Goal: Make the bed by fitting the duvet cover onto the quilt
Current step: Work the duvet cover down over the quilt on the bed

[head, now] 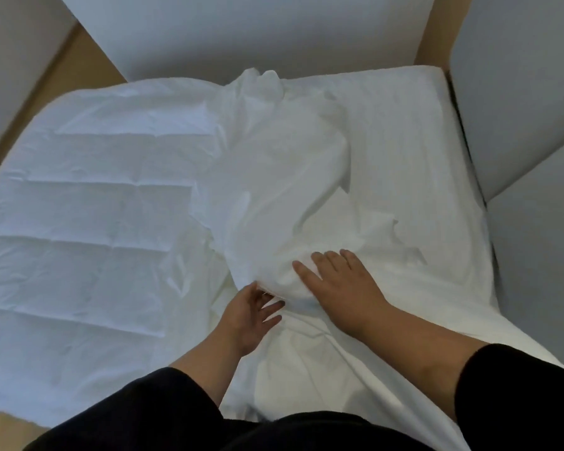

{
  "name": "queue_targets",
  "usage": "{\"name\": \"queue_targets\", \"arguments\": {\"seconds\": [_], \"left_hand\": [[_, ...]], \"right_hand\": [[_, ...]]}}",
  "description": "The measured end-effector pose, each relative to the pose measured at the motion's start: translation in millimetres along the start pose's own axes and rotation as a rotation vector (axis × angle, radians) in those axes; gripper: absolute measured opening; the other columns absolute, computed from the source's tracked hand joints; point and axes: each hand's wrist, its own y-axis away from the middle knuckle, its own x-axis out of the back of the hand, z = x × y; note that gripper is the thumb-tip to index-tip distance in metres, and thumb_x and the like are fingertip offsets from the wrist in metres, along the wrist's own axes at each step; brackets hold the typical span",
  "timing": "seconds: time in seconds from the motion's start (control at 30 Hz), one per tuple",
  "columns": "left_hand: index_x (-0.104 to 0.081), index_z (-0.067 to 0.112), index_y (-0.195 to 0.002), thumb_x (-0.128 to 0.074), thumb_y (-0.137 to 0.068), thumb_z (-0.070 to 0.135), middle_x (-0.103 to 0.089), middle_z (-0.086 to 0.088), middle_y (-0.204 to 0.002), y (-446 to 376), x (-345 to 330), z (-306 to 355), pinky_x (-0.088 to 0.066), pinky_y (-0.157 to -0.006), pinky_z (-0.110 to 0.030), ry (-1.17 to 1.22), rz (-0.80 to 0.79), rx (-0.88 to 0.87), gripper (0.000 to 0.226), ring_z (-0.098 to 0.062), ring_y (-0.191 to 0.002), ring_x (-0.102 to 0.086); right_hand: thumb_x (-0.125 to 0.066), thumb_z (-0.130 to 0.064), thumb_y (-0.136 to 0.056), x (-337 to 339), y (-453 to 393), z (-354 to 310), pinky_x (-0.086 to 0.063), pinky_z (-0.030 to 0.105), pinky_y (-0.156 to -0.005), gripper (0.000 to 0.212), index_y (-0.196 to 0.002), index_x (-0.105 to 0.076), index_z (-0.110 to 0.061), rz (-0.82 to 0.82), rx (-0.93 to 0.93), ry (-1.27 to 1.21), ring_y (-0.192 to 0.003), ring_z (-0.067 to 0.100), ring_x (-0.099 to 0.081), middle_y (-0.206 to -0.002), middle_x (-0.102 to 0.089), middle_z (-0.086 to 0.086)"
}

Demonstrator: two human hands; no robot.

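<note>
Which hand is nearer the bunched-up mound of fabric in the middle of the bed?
Right. The right hand lies flat on the near end of the mound of fabric; the left hand sits just below it, fingers spread, touching only its lower edge.

Left grip fingers spread, right grip flat.

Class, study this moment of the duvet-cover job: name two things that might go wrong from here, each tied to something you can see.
1. The duvet cover lies bunched in a twisted ridge, so corners may get mismatched.
2. The right hand presses flat while the left hand only touches a fold; the fabric may slip.
</note>
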Motion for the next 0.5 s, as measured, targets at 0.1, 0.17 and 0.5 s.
{"name": "queue_targets", "arguments": {"seconds": [0.1,0.17,0.5], "left_hand": [[-0.062,0.018,-0.131,-0.053,-0.099,0.053,-0.071,-0.008,-0.123,-10,-11,24,-0.050,-0.104,-0.048,0.099,-0.007,-0.034,0.049,-0.030,-0.113,-0.068],[-0.062,0.017,-0.129,-0.065,-0.092,0.052,-0.072,-0.010,-0.121,-12,-22,47,-0.051,-0.103,-0.051,0.164,0.008,-0.054,0.050,-0.032,-0.112,-0.068],[-0.061,0.009,-0.093,-0.061,-0.082,0.008,-0.062,-0.011,-0.095,-11,-103,152,-0.052,-0.076,-0.036,-0.045,0.021,-0.209,0.011,-0.028,-0.084,-0.062]], "right_hand": [[-0.055,-0.011,-0.089,14,-24,-2,-0.046,0.037,-0.068,0.045,-0.133,-0.049,-0.017,-0.174,-0.047,-0.111,-0.089,0.030,-0.062,-0.105,-0.061,0.008],[-0.051,-0.024,-0.093,34,-24,8,-0.047,0.034,-0.069,0.034,-0.127,-0.053,-0.024,-0.148,-0.096,-0.246,-0.087,0.025,-0.063,-0.102,-0.064,0.000],[-0.053,-0.029,-0.091,63,70,45,-0.045,0.022,-0.088,0.056,-0.138,-0.029,-0.047,-0.423,-0.448,-0.563,-0.104,0.012,-0.061,-0.117,-0.063,-0.009]]}}
